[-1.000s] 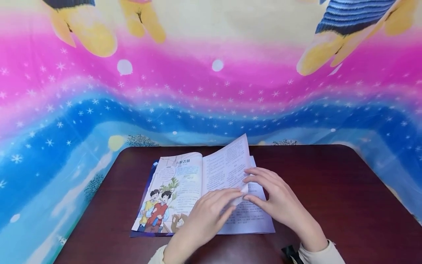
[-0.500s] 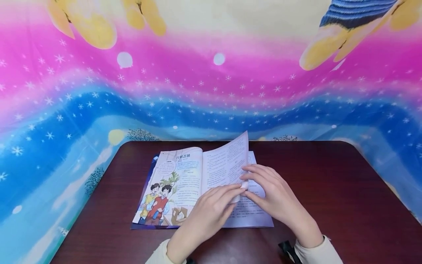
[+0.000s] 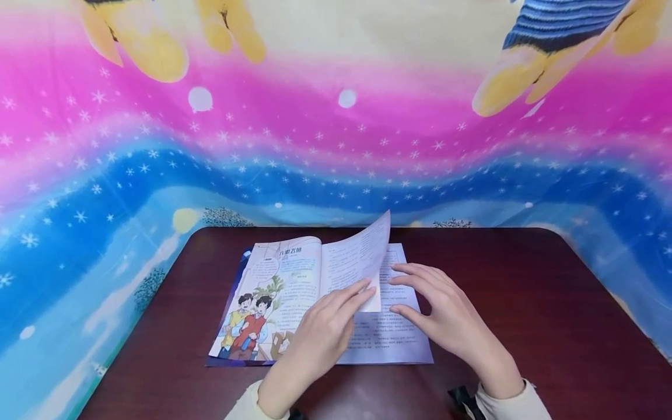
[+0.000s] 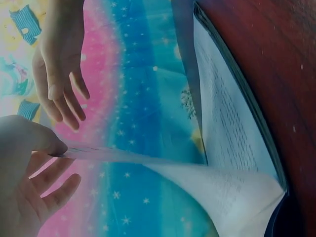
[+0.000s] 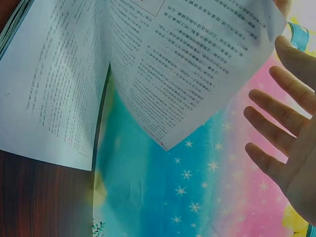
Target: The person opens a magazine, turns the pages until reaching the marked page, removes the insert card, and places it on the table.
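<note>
An illustrated magazine [image 3: 299,286] lies open on the table, two cartoon figures on its left page. One right-hand page [image 3: 343,262] is lifted and curved, its far corner pointing up. My left hand [image 3: 320,332] pinches that page's outer edge between thumb and forefinger, as the left wrist view shows, with its other fingers loose below. To the right of the page, my right hand [image 3: 451,309] is held with fingers spread and apart from the paper. In the right wrist view the right hand [image 5: 291,133] is beside the raised page [image 5: 192,69], holding nothing.
The dark reddish-brown table [image 3: 525,291] has rounded far corners. Behind and beside it hangs a colourful cloth [image 3: 294,128] with snowflakes in pink and blue. A dark blue cover edge [image 3: 236,286] shows under the magazine's left side.
Both hands were at the page's edge earlier. The right hand has let go and drawn apart, while the left hand has moved slightly left with the page, which bends further left.
</note>
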Demonstrator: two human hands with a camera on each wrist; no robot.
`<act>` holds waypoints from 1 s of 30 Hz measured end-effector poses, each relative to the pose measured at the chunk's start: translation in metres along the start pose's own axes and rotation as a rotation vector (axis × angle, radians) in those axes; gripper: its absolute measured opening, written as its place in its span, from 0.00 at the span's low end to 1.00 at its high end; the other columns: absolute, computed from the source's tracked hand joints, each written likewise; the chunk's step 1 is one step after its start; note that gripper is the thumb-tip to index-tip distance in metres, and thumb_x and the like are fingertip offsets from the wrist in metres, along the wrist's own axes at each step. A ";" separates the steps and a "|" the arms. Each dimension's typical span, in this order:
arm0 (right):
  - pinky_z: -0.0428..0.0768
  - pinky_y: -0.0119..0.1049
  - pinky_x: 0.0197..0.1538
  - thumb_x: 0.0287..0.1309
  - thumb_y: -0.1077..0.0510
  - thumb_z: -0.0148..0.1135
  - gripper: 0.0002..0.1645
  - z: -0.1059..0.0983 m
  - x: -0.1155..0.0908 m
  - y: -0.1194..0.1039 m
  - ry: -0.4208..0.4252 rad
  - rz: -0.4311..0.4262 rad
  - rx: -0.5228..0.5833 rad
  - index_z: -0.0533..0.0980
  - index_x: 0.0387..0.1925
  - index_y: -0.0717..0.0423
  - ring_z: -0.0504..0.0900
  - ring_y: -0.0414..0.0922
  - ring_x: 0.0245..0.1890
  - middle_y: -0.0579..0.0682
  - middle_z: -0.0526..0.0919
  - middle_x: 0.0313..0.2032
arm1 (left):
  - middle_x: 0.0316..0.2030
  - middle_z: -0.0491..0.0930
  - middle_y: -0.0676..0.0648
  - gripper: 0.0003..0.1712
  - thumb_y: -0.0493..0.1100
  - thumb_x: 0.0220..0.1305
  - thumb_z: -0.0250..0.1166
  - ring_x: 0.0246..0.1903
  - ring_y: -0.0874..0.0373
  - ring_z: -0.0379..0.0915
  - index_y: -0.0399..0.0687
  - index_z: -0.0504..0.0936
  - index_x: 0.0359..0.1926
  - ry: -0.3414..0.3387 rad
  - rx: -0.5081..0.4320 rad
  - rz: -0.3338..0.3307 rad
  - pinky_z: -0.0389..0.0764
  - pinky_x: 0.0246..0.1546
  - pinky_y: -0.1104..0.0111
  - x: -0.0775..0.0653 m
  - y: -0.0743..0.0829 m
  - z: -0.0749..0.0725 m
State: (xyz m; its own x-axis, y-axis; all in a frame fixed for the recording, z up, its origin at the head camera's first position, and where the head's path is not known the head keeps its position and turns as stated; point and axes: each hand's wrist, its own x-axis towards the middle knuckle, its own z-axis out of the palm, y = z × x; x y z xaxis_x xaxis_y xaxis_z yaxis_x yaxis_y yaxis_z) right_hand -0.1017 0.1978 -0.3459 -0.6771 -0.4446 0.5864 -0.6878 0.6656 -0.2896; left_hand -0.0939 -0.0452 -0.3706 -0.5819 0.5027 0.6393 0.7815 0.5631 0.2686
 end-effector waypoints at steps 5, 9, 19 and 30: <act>0.67 0.41 0.64 0.60 0.40 0.67 0.24 0.003 -0.001 -0.001 0.007 0.018 0.053 0.80 0.52 0.47 0.74 0.48 0.61 0.47 0.79 0.59 | 0.68 0.69 0.52 0.37 0.26 0.58 0.64 0.59 0.55 0.73 0.49 0.72 0.69 0.033 0.003 -0.066 0.75 0.58 0.63 -0.003 -0.007 -0.009; 0.70 0.45 0.61 0.49 0.55 0.78 0.26 0.002 -0.004 -0.003 0.006 0.053 0.037 0.81 0.51 0.46 0.75 0.47 0.60 0.45 0.80 0.58 | 0.70 0.66 0.50 0.39 0.25 0.58 0.62 0.63 0.53 0.70 0.47 0.69 0.70 0.063 0.010 -0.109 0.74 0.59 0.59 -0.008 -0.014 -0.017; 0.73 0.41 0.55 0.48 0.58 0.78 0.25 -0.002 -0.024 0.011 -0.058 0.123 -0.035 0.82 0.51 0.43 0.78 0.44 0.56 0.39 0.81 0.55 | 0.71 0.64 0.47 0.45 0.24 0.54 0.69 0.43 0.55 0.78 0.45 0.65 0.72 0.094 0.015 -0.319 0.70 0.22 0.76 -0.040 -0.036 -0.049; 0.65 0.26 0.61 0.47 0.61 0.77 0.28 0.000 -0.031 0.031 -0.047 0.065 -0.066 0.81 0.53 0.45 0.79 0.45 0.55 0.41 0.81 0.55 | 0.68 0.67 0.46 0.39 0.22 0.55 0.68 0.47 0.52 0.77 0.45 0.70 0.67 0.177 0.050 -0.533 0.73 0.24 0.71 -0.076 -0.065 -0.074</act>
State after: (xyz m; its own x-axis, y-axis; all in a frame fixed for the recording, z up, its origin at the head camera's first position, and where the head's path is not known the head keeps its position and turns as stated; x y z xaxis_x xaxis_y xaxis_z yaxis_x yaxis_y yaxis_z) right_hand -0.1020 0.2323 -0.3737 -0.7326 -0.4257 0.5311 -0.6240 0.7317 -0.2743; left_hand -0.0837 -0.1685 -0.3839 -0.8435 0.0252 0.5366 0.3756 0.7418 0.5556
